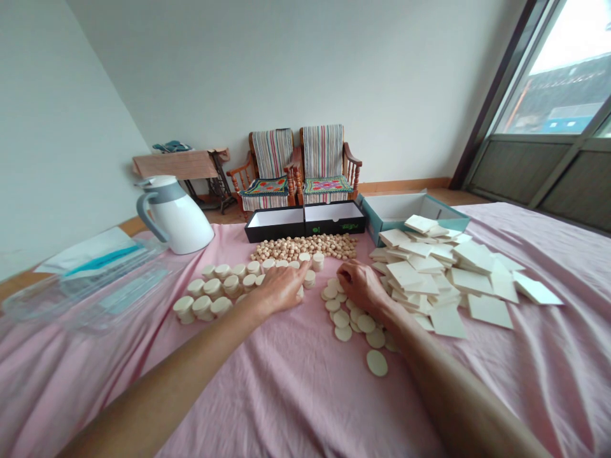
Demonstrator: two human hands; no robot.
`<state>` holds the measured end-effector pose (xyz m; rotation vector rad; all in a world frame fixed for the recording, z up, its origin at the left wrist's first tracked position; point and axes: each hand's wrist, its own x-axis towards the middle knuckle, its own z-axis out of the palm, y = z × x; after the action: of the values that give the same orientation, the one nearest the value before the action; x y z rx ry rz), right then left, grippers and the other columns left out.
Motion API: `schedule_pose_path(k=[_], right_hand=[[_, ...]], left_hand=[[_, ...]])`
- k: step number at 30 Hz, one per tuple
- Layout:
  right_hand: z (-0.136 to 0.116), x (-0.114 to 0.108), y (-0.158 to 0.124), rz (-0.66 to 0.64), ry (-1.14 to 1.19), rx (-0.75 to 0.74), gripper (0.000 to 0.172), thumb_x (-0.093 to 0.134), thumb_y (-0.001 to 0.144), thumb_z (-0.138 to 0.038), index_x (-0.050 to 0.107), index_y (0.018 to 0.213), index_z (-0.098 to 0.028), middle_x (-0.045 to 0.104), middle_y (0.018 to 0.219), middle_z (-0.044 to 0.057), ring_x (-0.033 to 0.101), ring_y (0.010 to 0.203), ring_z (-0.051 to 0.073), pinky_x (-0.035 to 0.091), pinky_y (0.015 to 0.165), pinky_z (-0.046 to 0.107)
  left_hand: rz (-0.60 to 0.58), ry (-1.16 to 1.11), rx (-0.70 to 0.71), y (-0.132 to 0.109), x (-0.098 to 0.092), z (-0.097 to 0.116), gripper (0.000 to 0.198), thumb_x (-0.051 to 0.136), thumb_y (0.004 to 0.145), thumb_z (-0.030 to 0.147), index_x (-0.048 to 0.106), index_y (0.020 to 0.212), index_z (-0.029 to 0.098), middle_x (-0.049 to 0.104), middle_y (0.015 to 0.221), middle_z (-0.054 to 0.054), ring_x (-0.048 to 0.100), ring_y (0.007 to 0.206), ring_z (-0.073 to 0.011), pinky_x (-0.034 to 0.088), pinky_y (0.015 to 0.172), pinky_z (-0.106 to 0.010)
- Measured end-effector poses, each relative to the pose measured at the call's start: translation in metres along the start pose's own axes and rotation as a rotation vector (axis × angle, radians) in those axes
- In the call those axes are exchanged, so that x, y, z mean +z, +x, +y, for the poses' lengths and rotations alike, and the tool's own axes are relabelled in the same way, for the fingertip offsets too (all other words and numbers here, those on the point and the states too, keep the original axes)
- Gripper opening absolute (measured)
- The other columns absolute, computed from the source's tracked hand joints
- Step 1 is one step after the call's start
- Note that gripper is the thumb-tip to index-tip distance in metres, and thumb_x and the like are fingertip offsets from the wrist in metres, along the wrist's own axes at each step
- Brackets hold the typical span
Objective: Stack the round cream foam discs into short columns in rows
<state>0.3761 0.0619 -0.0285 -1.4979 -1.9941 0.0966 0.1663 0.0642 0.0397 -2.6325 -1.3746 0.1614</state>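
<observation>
My left hand (282,287) is bent over the right end of several rows of stacked pale round discs (231,285). Its index finger reaches up to a disc (304,257) at the back, while the other fingers curl around discs that they largely hide. Over a loose spread of flat round discs (366,323) is my right hand (361,284), its fingers curled closed; whatever they hold is hidden. Close to the left fingertips stand two short disc stacks, one (317,261) behind the other (309,278). Small rounded wooden pieces (305,245) lie heaped beyond both hands.
Square pale boards (443,273) lie in a loose pile at right, in front of a teal box (410,207). Black open trays (277,222) stand behind the small pieces. At left are a white jug (179,219) and clear plastic packaging (105,280) on the pink cloth (286,388).
</observation>
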Motion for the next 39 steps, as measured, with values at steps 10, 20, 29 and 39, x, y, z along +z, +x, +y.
schedule_pose_path(k=[10, 20, 29, 39], right_hand=[[-0.005, -0.001, -0.001, 0.015, 0.023, 0.020, 0.017, 0.045, 0.080, -0.014, 0.062, 0.076, -0.017, 0.061, 0.078, 0.005, 0.054, 0.070, 0.014, 0.036, 0.065, 0.023], [-0.040, -0.007, -0.004, -0.187, 0.086, -0.151, 0.042, 0.040, 0.075, -0.003, 0.054, 0.114, -0.014, 0.069, 0.103, 0.008, 0.055, 0.100, 0.018, 0.028, 0.086, 0.032], [-0.049, -0.010, -0.004, -0.319, -0.019, -0.121, 0.041, 0.039, 0.077, -0.007, 0.051, 0.116, -0.012, 0.068, 0.103, 0.012, 0.055, 0.101, 0.019, 0.023, 0.087, 0.033], [-0.051, -0.007, -0.002, -0.333, -0.016, -0.112, 0.051, 0.037, 0.075, -0.005, 0.040, 0.126, -0.009, 0.067, 0.108, 0.014, 0.054, 0.104, 0.019, 0.023, 0.087, 0.033]], left_hand=[[0.022, -0.036, 0.001, -0.004, -0.003, -0.006, 0.061, 0.064, 0.070, 0.041, 0.040, 0.125, 0.029, 0.068, 0.093, -0.005, 0.065, 0.087, -0.0283, 0.047, 0.068, -0.032], [0.143, -0.112, 0.064, 0.002, -0.007, -0.010, 0.080, 0.067, 0.069, 0.041, 0.028, 0.138, 0.025, 0.067, 0.094, -0.006, 0.063, 0.090, -0.0266, 0.047, 0.073, -0.031], [0.060, -0.105, 0.046, 0.006, -0.002, -0.002, 0.087, 0.063, 0.071, 0.040, 0.018, 0.143, 0.020, 0.069, 0.090, -0.009, 0.065, 0.086, -0.0290, 0.048, 0.067, -0.031], [0.025, -0.151, 0.052, 0.008, -0.004, -0.001, 0.083, 0.061, 0.070, 0.042, 0.022, 0.141, 0.024, 0.070, 0.089, -0.005, 0.066, 0.085, -0.0273, 0.047, 0.069, -0.030]])
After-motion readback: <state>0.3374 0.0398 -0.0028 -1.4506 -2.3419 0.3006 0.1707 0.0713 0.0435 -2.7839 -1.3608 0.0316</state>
